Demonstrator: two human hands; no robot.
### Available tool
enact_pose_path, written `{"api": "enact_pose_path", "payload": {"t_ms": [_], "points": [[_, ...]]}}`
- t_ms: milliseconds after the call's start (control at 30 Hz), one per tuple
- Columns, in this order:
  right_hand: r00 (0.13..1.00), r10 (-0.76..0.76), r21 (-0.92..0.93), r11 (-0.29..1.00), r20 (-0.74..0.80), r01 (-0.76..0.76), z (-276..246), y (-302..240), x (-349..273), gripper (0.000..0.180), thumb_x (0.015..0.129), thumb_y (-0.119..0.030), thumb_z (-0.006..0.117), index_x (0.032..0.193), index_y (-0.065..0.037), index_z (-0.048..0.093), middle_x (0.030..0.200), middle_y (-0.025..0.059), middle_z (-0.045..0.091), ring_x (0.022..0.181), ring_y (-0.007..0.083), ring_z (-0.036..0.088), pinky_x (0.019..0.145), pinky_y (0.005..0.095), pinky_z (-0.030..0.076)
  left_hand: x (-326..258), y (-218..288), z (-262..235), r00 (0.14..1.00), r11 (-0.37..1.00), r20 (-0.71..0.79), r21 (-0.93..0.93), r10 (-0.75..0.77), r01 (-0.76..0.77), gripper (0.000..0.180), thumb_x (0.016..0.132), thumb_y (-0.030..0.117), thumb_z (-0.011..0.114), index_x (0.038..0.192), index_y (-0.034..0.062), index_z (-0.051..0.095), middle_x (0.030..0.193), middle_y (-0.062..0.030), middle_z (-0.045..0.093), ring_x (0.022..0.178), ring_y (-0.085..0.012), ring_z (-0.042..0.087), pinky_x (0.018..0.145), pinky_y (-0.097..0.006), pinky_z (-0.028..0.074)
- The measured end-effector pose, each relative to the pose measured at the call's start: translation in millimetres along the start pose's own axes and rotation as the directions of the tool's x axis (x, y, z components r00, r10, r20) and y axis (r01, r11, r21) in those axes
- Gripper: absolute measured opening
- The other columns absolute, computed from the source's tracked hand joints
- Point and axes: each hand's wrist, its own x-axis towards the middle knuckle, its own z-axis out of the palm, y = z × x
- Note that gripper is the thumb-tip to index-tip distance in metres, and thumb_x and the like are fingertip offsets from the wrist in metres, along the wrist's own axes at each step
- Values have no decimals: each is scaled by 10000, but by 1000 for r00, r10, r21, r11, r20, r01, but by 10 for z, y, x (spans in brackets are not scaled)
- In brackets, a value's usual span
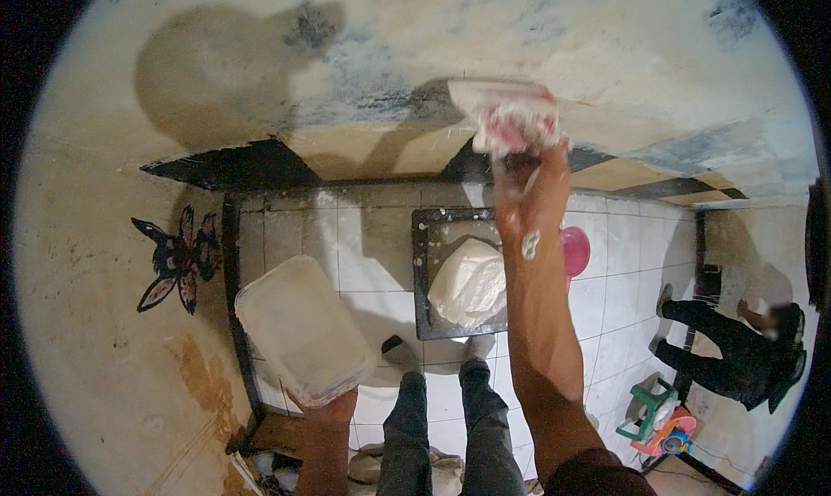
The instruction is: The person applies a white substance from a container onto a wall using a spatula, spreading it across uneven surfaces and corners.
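Note:
My right hand (530,171) grips a wide putty knife (502,98) with red on it, smeared with white putty. Its blade is against or very close to the patchy wall (389,37); contact is hard to tell. White smears mark the right wrist. Low on the left, my left hand (327,401) holds a whitish rectangular plastic tub (303,327) by its near end; the fingers are mostly hidden under it. Between the two arms, a white mass of putty (469,281) sits in a black tray (433,331) on the floor, in front of my feet.
A pink bowl (575,252) stands on the white tiles (606,275) right of the tray, partly behind my forearm. At the right are a person in dark clothes (736,344), a green stool (651,414) and an orange-and-blue object (675,435). Black shapes (242,165) run along the wall's base.

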Motion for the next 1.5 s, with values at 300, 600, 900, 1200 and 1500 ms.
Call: {"api": "enact_pose_path", "payload": {"t_ms": [300, 600, 900, 1200, 1500], "points": [[992, 19, -231, 972, -128, -48, -875, 409, 1164, 82, 862, -77, 589, 918, -30, 553, 850, 98, 576, 797, 220, 573, 756, 401, 503, 98, -95, 157, 965, 982, -234, -172, -115, 76, 669, 862, 556, 490, 1386, 154, 382, 1391, -78, 438, 1284, -298, 413, 1078, -525, 311], [998, -41, -14, 999, -51, 40, -511, -497, 147, 192, 861, -147, 571, 993, -7, 563, 970, 132, 604, 897, 233, 607, 770, 369, 525, -7, -57, -36, 999, 999, -39, -28, -27, 26, 647, 868, 536, 485, 1381, 152, 393, 1376, -73, 456, 1271, -289, 428, 1070, -526, 325], [973, -68, -741, 637, 221, 213, -1225, -421, 1527, 91, 889, -104, 527, 883, -38, 589, 815, 65, 576, 745, 194, 562, 714, 317, 492, 1, -546, 337, 990, 999, -128, 12, -50, 52, 647, 871, 543, 477, 1383, 155, 393, 1364, -68, 470, 1244, -287, 460, 1039, -525, 362], [996, 42, -85, 996, 82, -35, -1158, -1169, 510, 249, 850, -83, 569, 1086, -15, 531, 1060, 119, 571, 966, 251, 604, 873, 394, 507, -59, -1070, 699, 986, 999, -165, -12, -34, 33, 571, 896, 485, 473, 1342, 129, 435, 1324, -75, 505, 1214, -280, 490, 1023, -510, 390], [996, 87, -313, 946, -18, -88, -1799, -1088, 1746, 133, 914, -133, 522, 966, -13, 549, 918, 99, 586, 830, 220, 583, 749, 360, 519, -13, -1472, 998, 998, 999, -49, 23, -28, 30, 582, 900, 481, 455, 1369, 140, 409, 1368, -84, 471, 1244, -303, 466, 1036, -521, 377]]}}
